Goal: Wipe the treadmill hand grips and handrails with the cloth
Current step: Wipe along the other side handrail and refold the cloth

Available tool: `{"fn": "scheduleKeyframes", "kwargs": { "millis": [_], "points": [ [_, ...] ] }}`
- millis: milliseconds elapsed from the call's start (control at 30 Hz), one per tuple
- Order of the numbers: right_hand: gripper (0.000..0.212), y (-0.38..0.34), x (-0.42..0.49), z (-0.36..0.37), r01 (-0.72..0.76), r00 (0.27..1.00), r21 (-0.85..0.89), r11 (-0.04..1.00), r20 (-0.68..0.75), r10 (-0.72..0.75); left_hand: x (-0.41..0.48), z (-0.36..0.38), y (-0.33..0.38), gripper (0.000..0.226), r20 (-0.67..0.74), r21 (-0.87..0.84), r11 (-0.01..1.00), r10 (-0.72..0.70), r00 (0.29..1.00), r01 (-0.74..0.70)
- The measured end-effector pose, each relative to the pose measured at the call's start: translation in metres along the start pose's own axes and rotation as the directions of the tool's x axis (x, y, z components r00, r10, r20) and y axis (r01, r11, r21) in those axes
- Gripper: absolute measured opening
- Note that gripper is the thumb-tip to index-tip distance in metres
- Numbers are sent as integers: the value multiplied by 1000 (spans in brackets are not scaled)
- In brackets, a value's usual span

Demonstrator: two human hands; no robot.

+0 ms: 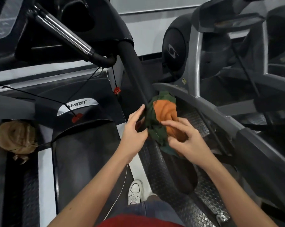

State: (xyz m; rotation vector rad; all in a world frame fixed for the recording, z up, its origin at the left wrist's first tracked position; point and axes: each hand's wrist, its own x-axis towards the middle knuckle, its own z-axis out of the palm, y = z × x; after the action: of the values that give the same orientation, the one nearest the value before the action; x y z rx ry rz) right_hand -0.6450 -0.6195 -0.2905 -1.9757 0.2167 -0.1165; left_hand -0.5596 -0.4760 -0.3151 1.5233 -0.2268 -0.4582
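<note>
At the tubular handrail (135, 66), crumpled cloth (164, 110) between left hand (133, 128), right hand (186, 140)

Beyond the hands (133, 128), a pale grey wall (151, 5) runs across the top. To their right stands a silver-grey framed exercise machine (194, 63) with a round black disc cover (172, 49). Below them lie studded metal footplates (204, 197). Far to their left sits a tan fibrous bundle (15, 136).

Matt black foam handrail (135, 69); soft orange-green cloth (163, 115); glossy chrome grip (68, 32).
</note>
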Motion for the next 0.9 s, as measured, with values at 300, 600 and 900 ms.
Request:
{"fn": "scheduleKeyframes", "kwargs": {
  "millis": [300,600,900],
  "points": [
    [25,2,-16,-9,14,1000,-222,975,7,-13,-9,4,1,56,-24,-76,995,-62,998,60],
    [32,3,0,-2,51,999,-99,994,10,-50,-35,17,-2,41,-58,-147,985,-96,994,87],
    [21,17,-72,-16,55,998,-193,980,1,-56,-52,26,-4,45,-78,-81,996,-55,995,48]
  ]
}}
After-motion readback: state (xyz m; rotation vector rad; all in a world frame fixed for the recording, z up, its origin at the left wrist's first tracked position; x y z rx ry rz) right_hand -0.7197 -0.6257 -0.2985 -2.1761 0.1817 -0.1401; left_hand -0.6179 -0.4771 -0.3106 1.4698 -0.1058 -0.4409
